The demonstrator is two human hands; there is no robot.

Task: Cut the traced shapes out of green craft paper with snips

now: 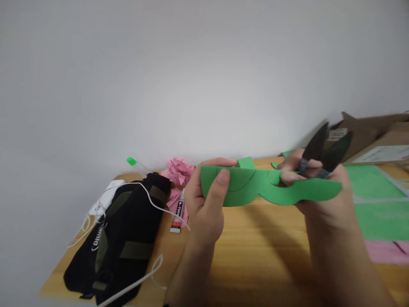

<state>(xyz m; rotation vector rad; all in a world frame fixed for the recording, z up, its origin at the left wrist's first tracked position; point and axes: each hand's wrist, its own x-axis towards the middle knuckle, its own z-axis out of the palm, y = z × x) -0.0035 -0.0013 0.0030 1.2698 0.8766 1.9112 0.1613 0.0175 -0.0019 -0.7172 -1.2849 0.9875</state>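
Observation:
A strip of green paper [241,187] with scalloped edges and thin drawn lines is held up in front of me. My left hand [207,204] pinches its left end, thumb on the near face and fingers behind. Fingers of my right hand [326,204] grip the paper near a slit in its right part. Dark scissors [335,153] also rest in my right hand, their two dark, pointed parts spread apart and pointing up and away. The rest of the scissors is hidden by the fingers and paper.
Left on the wooden table [249,251] lies a black bag [134,226] with a white cable [150,198] across it. Beside it are pink paper scraps [179,170] and a glue tube [177,215]. Green sheets [381,219] and cardboard [380,132] lie right; a wall [204,76] stands behind.

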